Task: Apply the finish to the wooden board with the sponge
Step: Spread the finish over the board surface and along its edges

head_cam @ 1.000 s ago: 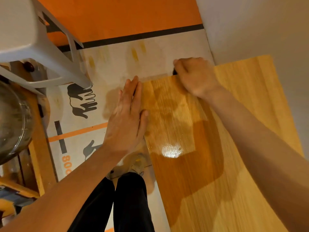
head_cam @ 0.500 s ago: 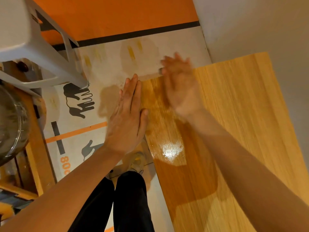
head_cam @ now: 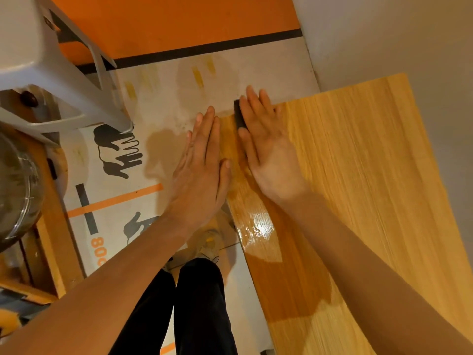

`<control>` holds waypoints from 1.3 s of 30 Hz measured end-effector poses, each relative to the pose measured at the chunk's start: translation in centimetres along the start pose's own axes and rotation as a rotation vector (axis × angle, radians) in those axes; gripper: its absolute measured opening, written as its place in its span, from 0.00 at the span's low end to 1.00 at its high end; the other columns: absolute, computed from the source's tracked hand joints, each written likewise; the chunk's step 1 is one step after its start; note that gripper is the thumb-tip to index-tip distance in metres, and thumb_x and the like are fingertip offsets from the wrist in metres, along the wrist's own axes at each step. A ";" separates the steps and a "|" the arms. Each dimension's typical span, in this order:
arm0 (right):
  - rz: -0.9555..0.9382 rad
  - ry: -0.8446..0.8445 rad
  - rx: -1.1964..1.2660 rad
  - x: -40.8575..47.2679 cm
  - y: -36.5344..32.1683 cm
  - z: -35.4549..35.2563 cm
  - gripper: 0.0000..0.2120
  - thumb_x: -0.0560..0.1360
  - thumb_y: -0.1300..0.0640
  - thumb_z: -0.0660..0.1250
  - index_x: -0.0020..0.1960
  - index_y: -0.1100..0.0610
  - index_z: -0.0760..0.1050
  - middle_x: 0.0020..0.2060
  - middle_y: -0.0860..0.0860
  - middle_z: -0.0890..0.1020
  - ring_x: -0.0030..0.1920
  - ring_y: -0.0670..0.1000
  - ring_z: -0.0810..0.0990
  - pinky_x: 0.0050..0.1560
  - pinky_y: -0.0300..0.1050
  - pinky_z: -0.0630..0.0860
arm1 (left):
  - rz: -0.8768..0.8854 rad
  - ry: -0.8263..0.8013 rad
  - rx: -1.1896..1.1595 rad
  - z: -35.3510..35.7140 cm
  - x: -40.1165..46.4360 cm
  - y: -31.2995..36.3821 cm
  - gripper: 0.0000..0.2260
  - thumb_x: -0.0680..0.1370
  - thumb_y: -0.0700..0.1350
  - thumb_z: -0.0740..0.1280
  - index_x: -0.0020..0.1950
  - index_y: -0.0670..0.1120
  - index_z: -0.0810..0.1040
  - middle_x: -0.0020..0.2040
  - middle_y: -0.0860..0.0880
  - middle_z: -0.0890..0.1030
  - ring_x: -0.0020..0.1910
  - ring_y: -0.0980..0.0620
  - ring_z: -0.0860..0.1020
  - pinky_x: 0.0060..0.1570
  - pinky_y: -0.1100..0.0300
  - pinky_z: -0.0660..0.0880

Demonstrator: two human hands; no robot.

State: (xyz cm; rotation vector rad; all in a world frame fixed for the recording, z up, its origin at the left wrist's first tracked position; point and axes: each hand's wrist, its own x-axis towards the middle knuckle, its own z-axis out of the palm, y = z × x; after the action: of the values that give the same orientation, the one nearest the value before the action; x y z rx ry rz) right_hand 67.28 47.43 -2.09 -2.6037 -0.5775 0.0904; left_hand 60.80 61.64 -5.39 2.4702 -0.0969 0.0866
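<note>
The light wooden board (head_cam: 358,175) lies along the right, with a glossy wet patch (head_cam: 258,229) of finish near its left edge. A dark sponge (head_cam: 238,115) sits at the board's far left corner. My right hand (head_cam: 268,149) lies flat on the board with its fingers stretched over the sponge, pressing it down; only the sponge's left side shows. My left hand (head_cam: 202,165) rests flat and empty on the board's left edge, fingers together, just left of the right hand.
A printed protective sheet (head_cam: 115,196) with yellowish stains covers the floor under the board. A grey plastic stool (head_cam: 51,60) stands at the far left, a metal bowl (head_cam: 18,190) on a wooden frame below it. A pale wall (head_cam: 384,34) borders the board. My black-trousered legs (head_cam: 194,303) are below.
My right hand slid the sponge left along the board's far edge to the corner and went from curled to flat. My left hand stayed in place.
</note>
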 end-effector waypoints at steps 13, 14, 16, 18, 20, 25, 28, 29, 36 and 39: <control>0.058 0.006 0.014 0.6 0.2 -0.3 0.22 0.83 0.56 0.52 0.76 0.62 0.60 0.76 0.57 0.61 0.78 0.56 0.54 0.78 0.53 0.49 | 0.012 0.020 0.000 0.1 0.1 0.0 0.27 0.86 0.47 0.51 0.82 0.36 0.51 0.83 0.40 0.50 0.83 0.45 0.47 0.81 0.57 0.41; 0.019 -0.024 0.002 -0.5 0.0 -0.2 0.22 0.84 0.56 0.52 0.76 0.62 0.60 0.77 0.57 0.60 0.78 0.56 0.53 0.79 0.54 0.49 | 0.013 0.017 0.010 0.0 0.0 -0.1 0.27 0.86 0.47 0.51 0.82 0.36 0.51 0.83 0.40 0.50 0.83 0.45 0.47 0.81 0.57 0.41; -0.063 -0.107 -0.030 -3.0 0.9 -1.1 0.23 0.84 0.55 0.52 0.77 0.60 0.58 0.77 0.55 0.59 0.79 0.53 0.52 0.79 0.53 0.49 | 0.014 0.010 0.023 -0.1 0.0 -0.2 0.27 0.86 0.48 0.51 0.82 0.37 0.50 0.84 0.41 0.49 0.83 0.46 0.46 0.80 0.58 0.40; 0.008 -0.084 -0.024 -4.5 3.6 -2.7 0.23 0.84 0.54 0.51 0.77 0.59 0.57 0.78 0.53 0.58 0.79 0.51 0.50 0.79 0.52 0.47 | 0.008 0.005 0.020 -0.2 -0.1 -0.2 0.28 0.87 0.49 0.51 0.83 0.38 0.49 0.84 0.42 0.47 0.83 0.48 0.44 0.80 0.59 0.39; 0.217 0.050 -0.001 -4.9 5.9 -3.9 0.23 0.84 0.54 0.51 0.78 0.60 0.57 0.78 0.54 0.56 0.79 0.52 0.50 0.79 0.51 0.47 | 0.013 0.003 0.003 -0.5 -0.5 -0.1 0.28 0.87 0.49 0.52 0.83 0.38 0.49 0.84 0.43 0.46 0.83 0.49 0.44 0.80 0.59 0.38; 0.452 0.203 0.025 -4.8 1.6 -1.5 0.23 0.84 0.57 0.50 0.78 0.61 0.55 0.78 0.56 0.55 0.79 0.55 0.49 0.79 0.53 0.44 | 0.045 -0.056 -0.028 -0.8 -2.8 -0.3 0.28 0.87 0.50 0.50 0.83 0.41 0.47 0.84 0.45 0.45 0.83 0.51 0.42 0.80 0.59 0.39; 0.129 0.094 -0.019 -6.7 -3.8 1.5 0.22 0.84 0.56 0.51 0.76 0.62 0.59 0.77 0.56 0.57 0.78 0.56 0.52 0.78 0.55 0.49 | 0.059 -0.071 0.003 -0.7 -2.7 -0.5 0.27 0.87 0.50 0.49 0.83 0.40 0.47 0.84 0.44 0.45 0.83 0.50 0.43 0.80 0.60 0.39; 0.043 0.058 -0.014 -7.3 -4.2 1.7 0.22 0.84 0.56 0.52 0.76 0.62 0.60 0.77 0.56 0.59 0.78 0.55 0.53 0.78 0.55 0.51 | 0.072 -0.074 0.017 -0.7 -2.6 -0.5 0.27 0.87 0.50 0.49 0.83 0.40 0.46 0.84 0.43 0.45 0.83 0.49 0.43 0.80 0.59 0.40; 0.449 0.182 0.024 -9.2 4.3 -3.4 0.23 0.84 0.55 0.50 0.78 0.59 0.55 0.78 0.54 0.55 0.79 0.51 0.49 0.79 0.54 0.45 | 0.085 -0.070 -0.037 -0.4 -2.4 -0.6 0.28 0.87 0.48 0.51 0.83 0.39 0.45 0.84 0.42 0.44 0.83 0.49 0.44 0.80 0.60 0.40; 0.622 0.298 0.072 -9.3 1.6 -1.8 0.23 0.84 0.56 0.50 0.78 0.60 0.54 0.78 0.54 0.55 0.79 0.53 0.48 0.79 0.54 0.44 | 0.087 -0.074 -0.054 -0.4 -2.4 -0.7 0.27 0.87 0.48 0.50 0.83 0.39 0.45 0.84 0.42 0.43 0.83 0.48 0.47 0.80 0.60 0.41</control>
State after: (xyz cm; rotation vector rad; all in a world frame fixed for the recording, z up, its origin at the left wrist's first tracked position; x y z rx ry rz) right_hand 59.78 41.50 -1.55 -2.5617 0.3406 -0.0765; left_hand 58.46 62.51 -5.72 2.4156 -0.2355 0.0301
